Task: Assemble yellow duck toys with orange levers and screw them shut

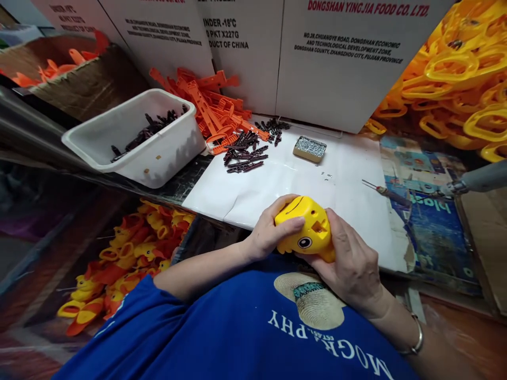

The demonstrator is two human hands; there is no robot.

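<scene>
Both of my hands grip a yellow plastic duck-head toy part [306, 228] with a painted eye, held at the near edge of the white sheet [301, 184]. My left hand [269, 232] wraps its left side, thumb lying on top. My right hand [350, 258] cups it from the right and below, fingers closed round it.
A white tub [130, 134] of dark small parts stands at the left. Loose dark parts [245, 153] and orange plastic pieces [214, 108] lie behind. A small box of screws [309, 148] and a screwdriver [388, 192] lie to the right. Yellow handles [459, 79] pile at far right; finished toys [130, 253] fill a bin below left.
</scene>
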